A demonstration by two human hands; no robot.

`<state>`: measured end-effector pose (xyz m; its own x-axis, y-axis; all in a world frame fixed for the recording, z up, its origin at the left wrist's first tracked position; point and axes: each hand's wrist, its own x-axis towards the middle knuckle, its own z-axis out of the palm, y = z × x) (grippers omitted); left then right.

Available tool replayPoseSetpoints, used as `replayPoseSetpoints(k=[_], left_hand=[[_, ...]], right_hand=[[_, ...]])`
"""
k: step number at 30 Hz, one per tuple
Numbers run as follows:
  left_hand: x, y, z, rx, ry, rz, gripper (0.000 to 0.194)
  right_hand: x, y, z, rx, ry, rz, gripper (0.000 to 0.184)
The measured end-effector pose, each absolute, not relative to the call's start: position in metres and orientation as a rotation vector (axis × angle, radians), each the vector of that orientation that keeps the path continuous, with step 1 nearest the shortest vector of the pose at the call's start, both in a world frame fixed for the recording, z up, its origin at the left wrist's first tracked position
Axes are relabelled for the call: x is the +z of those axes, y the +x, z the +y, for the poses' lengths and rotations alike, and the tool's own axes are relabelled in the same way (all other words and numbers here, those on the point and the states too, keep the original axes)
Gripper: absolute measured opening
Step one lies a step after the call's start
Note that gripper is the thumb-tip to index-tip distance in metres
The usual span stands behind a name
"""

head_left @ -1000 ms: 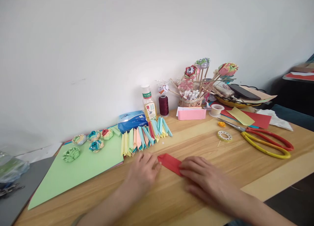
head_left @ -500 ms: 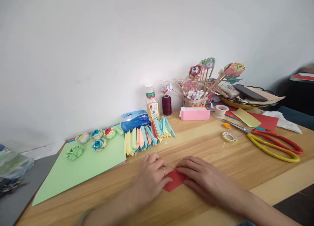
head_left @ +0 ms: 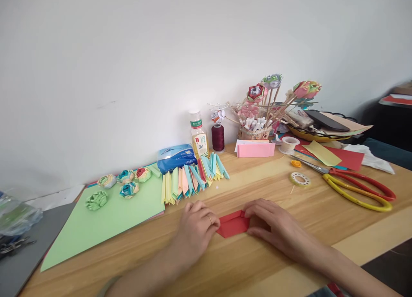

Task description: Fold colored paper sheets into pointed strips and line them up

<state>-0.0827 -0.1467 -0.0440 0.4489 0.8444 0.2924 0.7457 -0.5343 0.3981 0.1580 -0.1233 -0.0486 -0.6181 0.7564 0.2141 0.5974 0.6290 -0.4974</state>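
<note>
Nearest, left hand (head_left: 197, 230): thumb and fingers brought together, pinching the left end of the red paper (head_left: 233, 226); a ring (head_left: 210, 219) circles one finger.
Right hand (head_left: 273, 228): arched over the right end, fingertips at the far edge, thumb lower, with a gap between; whether it pinches, I cannot tell.
Red paper: on the wooden table (head_left: 231, 267), between the two hands, a narrow band folded along its far edge, the left end slanted.
Green sheet (head_left: 106, 226): off to the left, lying over other coloured sheets, with five paper flower heads (head_left: 128, 189) on it, one plain green.
Folded strips (head_left: 189, 181): a row just beyond the left hand, in yellow, green, peach, blue and red.
Tape roll (head_left: 291, 179): flat, beyond the right hand.
Scissors (head_left: 327, 174): right of the tape roll, one handle red, one yellow, the tips near a small orange piece (head_left: 295, 163).
Back row: a blue pack (head_left: 177, 157) behind the folded strips, then a bottle (head_left: 200, 140), a dark red thread spool (head_left: 218, 138), pink slips (head_left: 255, 150) and a pale spool (head_left: 289, 143).
Basket (head_left: 254, 135): behind the pink slips, with long-stemmed paper flowers rising from it.
Wall (head_left: 128, 65): pale grey, behind everything.
</note>
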Motion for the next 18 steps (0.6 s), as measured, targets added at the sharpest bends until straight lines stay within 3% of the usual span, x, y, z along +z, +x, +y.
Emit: replayPoseSetpoints(k=[4, 11, 18], left_hand=[[-0.046, -0.085, -0.149, 0.781, 2.767, 1.197, 0.011], [-0.048, -0.085, -0.148, 0.807, 3.129, 1.067, 0.018], [-0.050, -0.077, -0.150, 1.103, 2.657, 1.297, 0.013]], right_hand=[[-0.044, 0.160, -0.118, 0.495, -0.877, -2.555, 0.015], [-0.035, 0.159, -0.112, 0.098, -0.672, -2.783, 0.027], [-0.039, 0.156, -0.109, 0.173, -0.691, -2.668, 0.025]])
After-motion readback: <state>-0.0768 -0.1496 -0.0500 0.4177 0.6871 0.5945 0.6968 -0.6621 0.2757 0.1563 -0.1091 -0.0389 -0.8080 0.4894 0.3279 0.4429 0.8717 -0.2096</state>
